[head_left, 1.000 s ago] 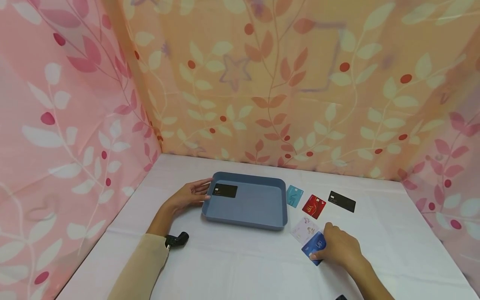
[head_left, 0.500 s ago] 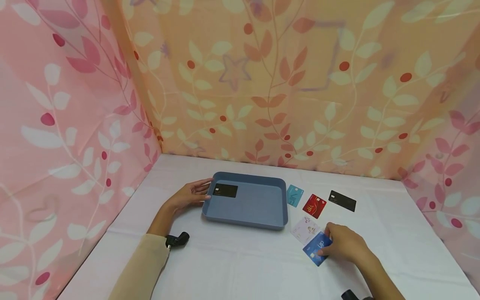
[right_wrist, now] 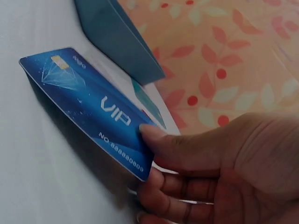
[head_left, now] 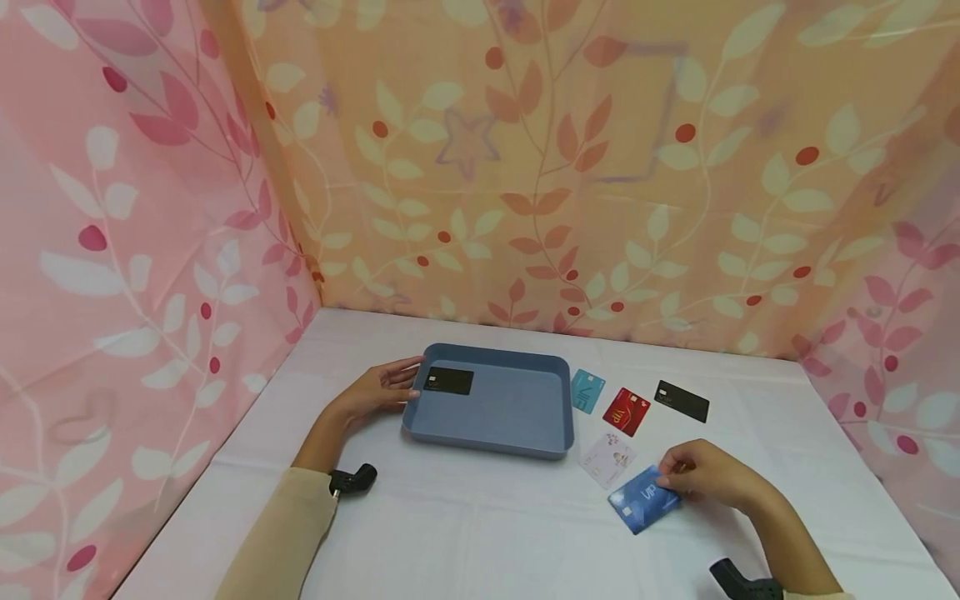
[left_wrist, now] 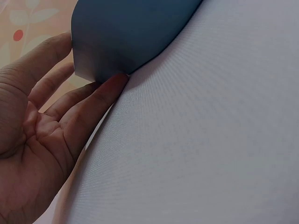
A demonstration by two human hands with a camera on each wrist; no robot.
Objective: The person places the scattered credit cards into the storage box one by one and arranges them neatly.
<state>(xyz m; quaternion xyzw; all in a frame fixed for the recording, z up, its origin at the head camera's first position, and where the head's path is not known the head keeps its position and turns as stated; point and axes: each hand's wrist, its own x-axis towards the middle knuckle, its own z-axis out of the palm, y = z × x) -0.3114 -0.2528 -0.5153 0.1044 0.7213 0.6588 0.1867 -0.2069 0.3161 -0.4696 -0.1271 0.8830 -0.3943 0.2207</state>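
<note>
My right hand [head_left: 708, 471] pinches a blue VIP card [head_left: 637, 504] by one end, thumb on its printed face and fingers beneath. In the right wrist view the blue card [right_wrist: 93, 109] is tilted, its near edge standing off the white cloth with a shadow below. My left hand [head_left: 375, 390] rests against the left end of the blue-grey tray [head_left: 487, 448], fingers extended and spread along its wall. In the left wrist view, fingertips touch the tray's side [left_wrist: 121, 37] close to the cloth. A black card [head_left: 448, 381] lies inside the tray at its left.
Right of the tray lie a light-blue card [head_left: 587, 391], a red VIP card [head_left: 626, 412], another black card [head_left: 682, 401] and a white card with a floral print [head_left: 608, 459]. A white cloth [head_left: 465, 525] covers the table, with patterned curtains [head_left: 480, 167] behind and at the sides.
My right hand has moved right, drawing the blue card slightly right and turning it, away from the white card it lay against. The left hand and tray stay put.
</note>
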